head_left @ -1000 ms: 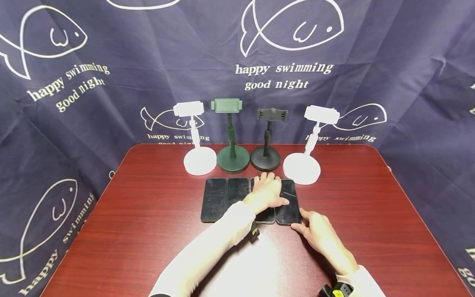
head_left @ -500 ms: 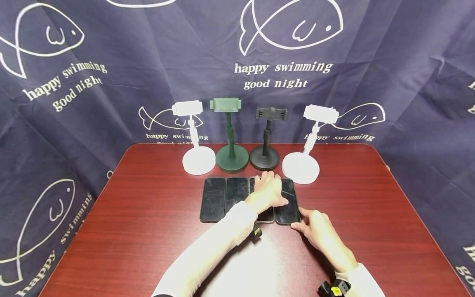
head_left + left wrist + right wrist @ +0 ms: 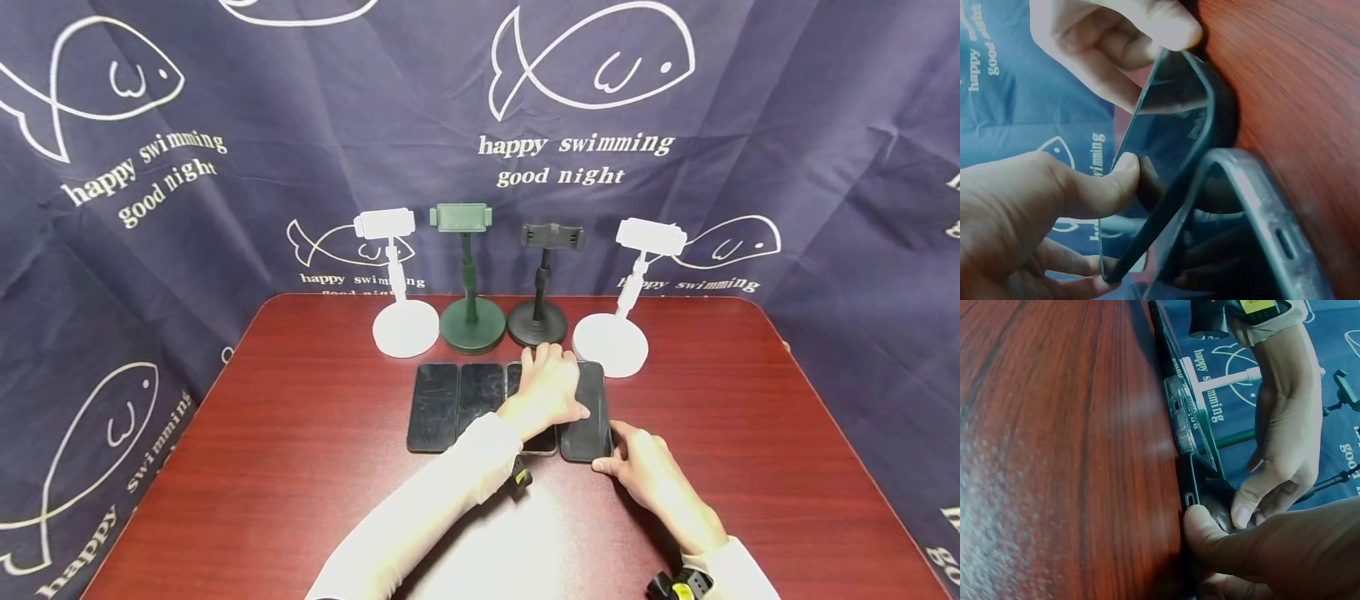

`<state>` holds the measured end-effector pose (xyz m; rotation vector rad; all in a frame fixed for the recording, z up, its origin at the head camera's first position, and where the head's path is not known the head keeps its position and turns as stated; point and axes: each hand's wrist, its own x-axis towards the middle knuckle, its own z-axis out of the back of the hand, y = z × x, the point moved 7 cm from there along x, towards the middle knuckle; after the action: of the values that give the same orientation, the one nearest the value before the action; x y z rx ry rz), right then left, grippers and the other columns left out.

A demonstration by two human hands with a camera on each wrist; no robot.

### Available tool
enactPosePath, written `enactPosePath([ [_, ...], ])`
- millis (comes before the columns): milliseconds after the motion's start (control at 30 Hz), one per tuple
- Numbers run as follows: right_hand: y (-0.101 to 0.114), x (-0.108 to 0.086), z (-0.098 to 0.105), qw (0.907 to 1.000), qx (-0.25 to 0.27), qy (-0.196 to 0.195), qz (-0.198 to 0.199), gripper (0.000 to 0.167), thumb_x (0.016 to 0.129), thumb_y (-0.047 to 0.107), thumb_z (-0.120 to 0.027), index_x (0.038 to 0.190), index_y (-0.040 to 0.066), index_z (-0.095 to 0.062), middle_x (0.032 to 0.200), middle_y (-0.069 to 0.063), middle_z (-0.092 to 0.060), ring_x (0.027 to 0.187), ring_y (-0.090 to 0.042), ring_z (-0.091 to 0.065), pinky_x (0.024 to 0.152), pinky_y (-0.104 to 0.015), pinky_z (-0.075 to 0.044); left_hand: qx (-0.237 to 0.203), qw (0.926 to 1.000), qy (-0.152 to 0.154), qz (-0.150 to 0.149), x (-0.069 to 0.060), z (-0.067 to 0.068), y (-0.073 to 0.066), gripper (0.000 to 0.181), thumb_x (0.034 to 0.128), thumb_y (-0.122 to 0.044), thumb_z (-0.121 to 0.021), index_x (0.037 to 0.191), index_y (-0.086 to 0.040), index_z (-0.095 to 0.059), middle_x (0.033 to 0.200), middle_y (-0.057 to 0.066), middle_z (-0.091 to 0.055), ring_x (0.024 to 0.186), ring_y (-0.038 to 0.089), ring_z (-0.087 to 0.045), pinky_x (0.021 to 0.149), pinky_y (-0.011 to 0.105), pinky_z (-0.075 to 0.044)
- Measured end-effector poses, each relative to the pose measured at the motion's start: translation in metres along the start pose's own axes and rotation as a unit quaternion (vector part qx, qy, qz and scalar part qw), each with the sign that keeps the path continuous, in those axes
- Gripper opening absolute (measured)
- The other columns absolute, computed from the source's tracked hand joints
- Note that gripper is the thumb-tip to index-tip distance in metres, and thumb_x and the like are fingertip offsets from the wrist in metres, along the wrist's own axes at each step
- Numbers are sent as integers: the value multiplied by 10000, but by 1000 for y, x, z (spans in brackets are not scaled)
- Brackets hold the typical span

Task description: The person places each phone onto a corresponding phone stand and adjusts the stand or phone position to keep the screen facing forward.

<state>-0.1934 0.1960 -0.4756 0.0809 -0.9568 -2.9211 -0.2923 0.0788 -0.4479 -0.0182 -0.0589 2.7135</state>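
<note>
On a red wood-grain table [image 3: 757, 467], the left hand [image 3: 546, 392], above the third smartphone [image 3: 542, 442], grips the rightmost black smartphone [image 3: 588, 440], thumb over its face, fingers at its far edge. The right hand [image 3: 647, 468] pinches its near right corner; its long axis points away from the person, left of that hand.
</note>
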Motion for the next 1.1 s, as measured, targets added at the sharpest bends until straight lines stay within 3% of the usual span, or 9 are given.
enactPosePath([
  [133, -1, -1, -1, 10000, 4, 28, -49, 579, 784, 166, -886, 1272, -28, -644, 644, 40, -541, 605, -111, -494, 594, -299, -411, -13, 9999, -133, -47, -2, 3, -2, 808, 708, -635, -864, 1276, -115, -618, 1234, 43, -601, 1262, 244, -508, 1128, 507, -348],
  [367, -2, -2, -2, 10000, 32, 40, -53, 575, 779, 171, -888, 1258, -29, -639, 653, 37, -540, 614, -112, -496, 581, -300, -403, -294, 9994, -165, -70, -2, 2, -1, 817, 686, -601, -902, 1294, -130, -627, 1218, 68, -583, 1135, 247, -586, 998, 422, -456],
  [467, -2, -2, -2, 10000, 32, 33, -40, 564, 776, 170, -889, 1244, -19, -639, 653, 37, -544, 615, -112, -501, 579, -303, -403, -702, 9973, -202, -104, -2, 4, -1, 822, 680, -529, -937, 1318, -113, -626, 1226, 91, -566, 1075, 236, -645, 935, 361, -532],
  [667, -3, -2, -2, 9999, 22, 30, -108, 569, 775, 167, -889, 1246, -22, -632, 652, 33, -543, 614, -116, -501, 585, -306, -406, -1704, 9854, 21, 30, -3, 3, -1, 836, 703, -338, -967, 1390, -75, -570, 1321, 120, -500, 940, 231, -723, 748, 266, -590],
  [1100, -4, -2, -2, 9999, -115, -72, -97, 584, 776, 167, -887, 1260, -30, -627, 654, 29, -527, 617, -120, -485, 594, -306, -398, -2080, 9779, 195, 111, 0, -2, 1, 869, 721, -308, -960, 1421, -75, -500, 1293, 127, -558, 1023, 279, -719, 854, 316, -592],
])
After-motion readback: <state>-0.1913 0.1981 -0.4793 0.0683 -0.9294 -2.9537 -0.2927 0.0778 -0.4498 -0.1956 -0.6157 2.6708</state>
